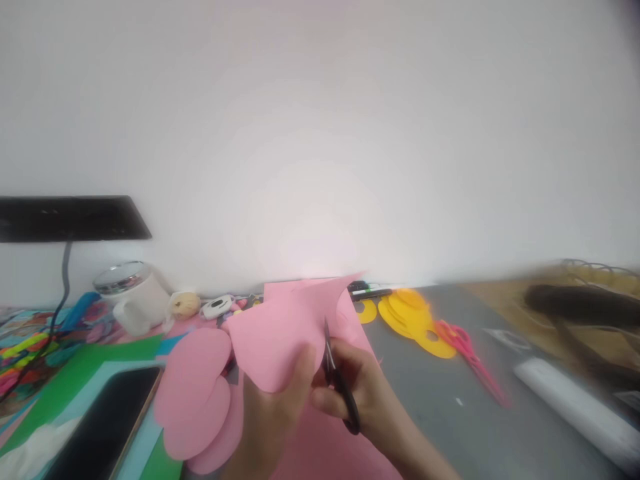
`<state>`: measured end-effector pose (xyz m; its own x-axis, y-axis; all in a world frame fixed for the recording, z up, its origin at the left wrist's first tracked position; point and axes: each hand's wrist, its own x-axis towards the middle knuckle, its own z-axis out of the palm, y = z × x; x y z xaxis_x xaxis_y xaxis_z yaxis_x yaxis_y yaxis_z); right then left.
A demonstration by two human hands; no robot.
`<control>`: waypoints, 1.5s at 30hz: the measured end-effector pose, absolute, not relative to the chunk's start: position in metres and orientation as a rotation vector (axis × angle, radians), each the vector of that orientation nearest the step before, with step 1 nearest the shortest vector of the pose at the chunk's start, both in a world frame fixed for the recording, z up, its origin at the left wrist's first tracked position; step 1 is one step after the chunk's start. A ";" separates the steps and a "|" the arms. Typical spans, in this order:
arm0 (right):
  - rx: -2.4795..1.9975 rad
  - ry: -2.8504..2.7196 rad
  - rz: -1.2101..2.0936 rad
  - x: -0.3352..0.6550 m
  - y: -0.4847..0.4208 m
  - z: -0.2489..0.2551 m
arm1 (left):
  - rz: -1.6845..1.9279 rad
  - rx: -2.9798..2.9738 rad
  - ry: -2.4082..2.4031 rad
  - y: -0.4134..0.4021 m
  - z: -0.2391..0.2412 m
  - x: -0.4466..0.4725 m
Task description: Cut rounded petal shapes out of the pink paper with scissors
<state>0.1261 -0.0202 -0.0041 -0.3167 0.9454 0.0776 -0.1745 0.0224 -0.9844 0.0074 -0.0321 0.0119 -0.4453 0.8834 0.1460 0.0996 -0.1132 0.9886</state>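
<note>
"Pink paper (277,340) is raised above a grey table (425,417), at centre, between a person's two hands. Who holds what?"

"The left hand (273,407) pinches the paper's lower part, thumb on the near face; its fingers behind are hidden. The right hand (363,383) grasps black-handled scissors (331,370), blades pointing up and away from the person."

"Which step is in hand?"

"Cutting, it appears. The blades stand at the paper, right of the left thumb, though blur hides whether they bite. The lower edge is rounded."

"And the next move?"

"In my judgement it calls for a steady left grip and a slow turn of the paper into the blades, the hidden fingers kept clear."

"What lies around them?"

"A larger pink sheet (325,443) underneath; pink ovals (193,373) overlapping at left, beside a phone (107,420); yellow cutouts (407,313) and pink scissors (473,360) at right."
</note>
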 end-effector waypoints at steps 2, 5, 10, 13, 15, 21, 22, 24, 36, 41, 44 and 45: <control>-0.870 -1.334 1.477 0.126 -0.020 -0.004 | 1.608 1.098 1.517 -0.034 0.015 0.009; -0.877 -1.331 1.478 0.127 -0.020 -0.005 | 1.610 1.098 1.473 -0.035 0.018 0.011; -0.844 -1.332 1.497 0.127 -0.019 -0.004 | 1.630 1.087 1.490 -0.035 0.019 0.012; -0.857 -1.363 1.476 0.126 -0.019 -0.004 | 1.625 1.094 1.474 -0.035 0.018 0.012; -0.859 -1.375 1.471 0.126 -0.019 -0.003 | 1.632 1.093 1.469 -0.034 0.018 0.012; -0.879 -1.371 1.468 0.125 -0.020 -0.001 | 1.641 1.094 1.488 -0.033 0.015 0.010; -0.882 -1.375 1.471 0.125 -0.020 -0.001 | 1.636 1.090 1.488 -0.033 0.016 0.010; -0.880 -1.379 1.481 0.125 -0.020 -0.001 | 1.641 1.096 1.477 -0.033 0.016 0.010; -0.847 -1.350 1.504 0.126 -0.020 -0.001 | 1.616 1.120 1.479 -0.033 0.014 0.008; -0.831 -1.345 1.505 0.126 -0.020 -0.002 | 1.630 1.141 1.531 -0.032 0.011 0.005; -0.828 -1.345 1.501 0.126 -0.020 -0.003 | 1.642 1.124 1.509 -0.031 0.008 0.005; -0.826 -1.343 1.502 0.126 -0.020 -0.004 | 1.647 1.116 1.515 -0.031 0.007 0.005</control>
